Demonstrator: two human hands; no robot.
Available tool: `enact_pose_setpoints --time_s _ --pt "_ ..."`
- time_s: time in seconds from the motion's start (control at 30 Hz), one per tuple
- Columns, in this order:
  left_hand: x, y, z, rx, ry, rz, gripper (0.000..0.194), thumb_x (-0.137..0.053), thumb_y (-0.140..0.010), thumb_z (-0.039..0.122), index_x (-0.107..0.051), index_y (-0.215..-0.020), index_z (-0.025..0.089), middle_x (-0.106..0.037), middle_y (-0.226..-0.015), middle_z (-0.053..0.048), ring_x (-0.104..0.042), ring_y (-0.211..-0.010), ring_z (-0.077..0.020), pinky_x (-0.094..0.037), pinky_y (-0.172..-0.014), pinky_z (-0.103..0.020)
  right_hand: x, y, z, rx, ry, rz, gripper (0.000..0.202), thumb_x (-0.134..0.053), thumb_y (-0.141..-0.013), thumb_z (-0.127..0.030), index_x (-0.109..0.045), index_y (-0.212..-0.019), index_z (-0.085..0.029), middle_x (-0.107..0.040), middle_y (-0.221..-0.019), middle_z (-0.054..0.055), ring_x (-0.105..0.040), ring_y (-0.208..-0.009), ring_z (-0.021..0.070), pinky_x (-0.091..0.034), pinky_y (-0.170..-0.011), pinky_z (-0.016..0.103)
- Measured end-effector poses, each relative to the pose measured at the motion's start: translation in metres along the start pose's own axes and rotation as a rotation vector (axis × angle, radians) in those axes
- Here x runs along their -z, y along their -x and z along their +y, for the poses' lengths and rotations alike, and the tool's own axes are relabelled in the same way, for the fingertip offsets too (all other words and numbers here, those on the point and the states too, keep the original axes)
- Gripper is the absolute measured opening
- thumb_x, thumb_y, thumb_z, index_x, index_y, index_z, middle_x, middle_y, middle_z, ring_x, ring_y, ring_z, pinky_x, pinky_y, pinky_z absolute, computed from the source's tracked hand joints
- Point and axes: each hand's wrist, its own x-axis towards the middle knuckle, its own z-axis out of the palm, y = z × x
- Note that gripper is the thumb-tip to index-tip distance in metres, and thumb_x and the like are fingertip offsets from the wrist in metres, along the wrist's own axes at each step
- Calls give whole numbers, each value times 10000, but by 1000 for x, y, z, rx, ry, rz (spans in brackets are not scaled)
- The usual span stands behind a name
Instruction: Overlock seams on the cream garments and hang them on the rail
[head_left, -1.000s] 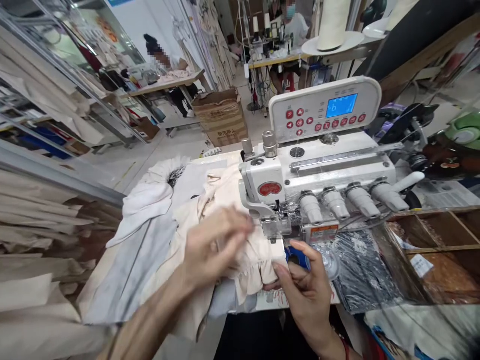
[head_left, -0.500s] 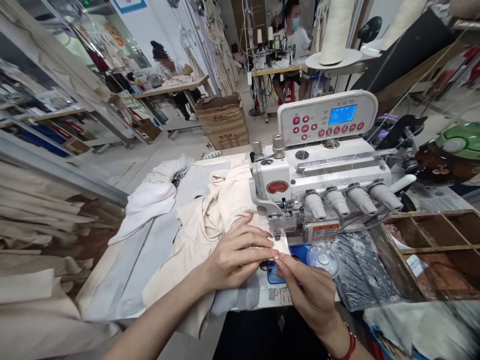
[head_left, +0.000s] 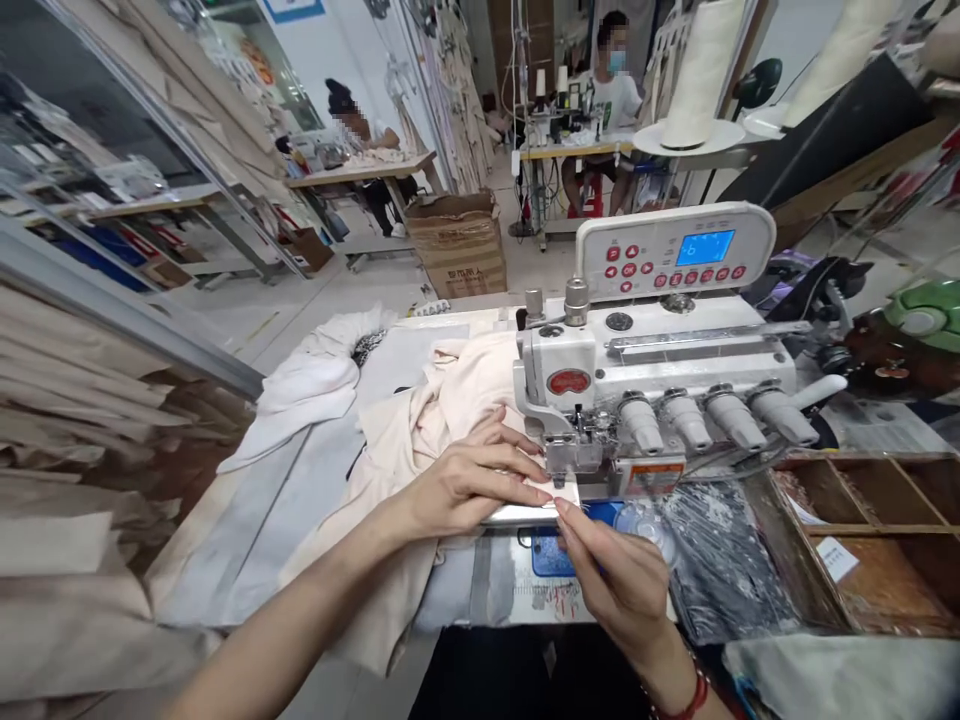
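Observation:
A cream fabric [head_left: 390, 430] lies bunched on the table left of a white sewing machine [head_left: 697, 350], with its edge under the presser foot. My left hand [head_left: 472, 480] rests on this fabric with its fingers spread, fingertips just before the foot. Thumb and forefinger of my right hand [head_left: 619, 570] are pinched on the fabric edge, touching the left fingertips. Below the hands is a blue dish [head_left: 551, 555] on the table edge, partly hidden by my right hand.
A wooden compartment tray [head_left: 810, 535] stands at the right, beside a dark plastic-wrapped sheet [head_left: 731, 560]. White cloth [head_left: 307, 390] lies at the table's left. Beyond are a cardboard box [head_left: 461, 250] and two people at other machines.
The view has shifted, so the machine appears farther right. My left hand has flattened on the fabric. The fabric edge near the foot now lies flatter, and a metallic front edge shows beneath it.

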Motion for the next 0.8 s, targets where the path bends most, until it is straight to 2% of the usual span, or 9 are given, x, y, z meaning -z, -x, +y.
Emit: enact_pose_setpoints --time_s 0.17,0.3,0.37,0.43,0.5,0.57,0.63,0.73,0.8 --pt "3 3 -4 4 -17 -23 380 -468 -1019 123 -803 -1135 259 -813 -1045 -70 -721 -1036 -218 -550 -1014 -430 -2 -2 3 68 98 -12 474 -524 -1057 -70 -538 -1520 -170 -832 -943 70 -759 -614 145 -597 -576 231" --pt "11 -10 -30 69 23 -49 383 -475 -989 134 -831 -1062 252 -810 -1062 -85 -730 -1023 -219 -578 -976 -395 -3 -3 9 137 159 -5 604 -513 -1048 -50 -395 -1623 -195 -839 -1002 76 -779 -648 161 -610 -565 238" --pt "13 -24 -51 119 67 13 343 -524 -947 158 -848 -915 263 -819 -963 -62 -742 -974 -225 -595 -955 -398 -3 -1 12 152 164 -18 641 -519 -1035 -42 -354 -1638 -187 -836 -1018 83 -800 -706 172 -638 -613 237" --pt "11 -34 -68 188 86 134 326 -546 -918 186 -833 -776 249 -814 -862 -51 -751 -914 -232 -599 -968 -428 -1 1 14 170 145 -36 662 -528 -1020 -36 -342 -1639 -177 -833 -1032 94 -806 -729 175 -653 -647 238" --pt "5 -33 -71 254 51 278 347 -522 -914 168 -817 -741 228 -811 -833 -50 -755 -908 -237 -581 -1011 -474 1 5 14 177 126 -36 664 -542 -1004 -33 -372 -1628 -183 -835 -1018 90 -805 -716 177 -658 -645 242" --pt "-5 -18 -55 268 -11 359 370 -484 -913 97 -820 -824 225 -819 -880 -38 -757 -957 -227 -548 -1068 -508 4 8 13 180 111 -38 628 -544 -998 -46 -440 -1598 -199 -841 -968 70 -806 -702 182 -653 -616 240" --pt "-16 5 -26 219 -79 387 368 -500 -903 40 -812 -916 233 -825 -941 -24 -754 -1019 -213 -517 -1114 -517 5 11 12 157 78 -43 592 -515 -1004 -60 -484 -1575 -216 -843 -949 62 -808 -698 191 -653 -608 252" --pt "-28 35 14 139 -199 436 336 -542 -912 9 -786 -990 228 -821 -998 -28 -733 -1102 -206 -430 -1210 -540 1 10 8 136 -2 -39 567 -461 -1028 -89 -480 -1578 -227 -839 -932 74 -797 -651 211 -660 -595 298" --pt "-32 43 26 112 -260 473 323 -544 -924 6 -769 -995 226 -817 -976 -25 -734 -1098 -207 -331 -1270 -588 -4 7 6 137 -35 -49 565 -430 -1046 -107 -449 -1596 -236 -833 -904 71 -784 -613 211 -658 -574 307"
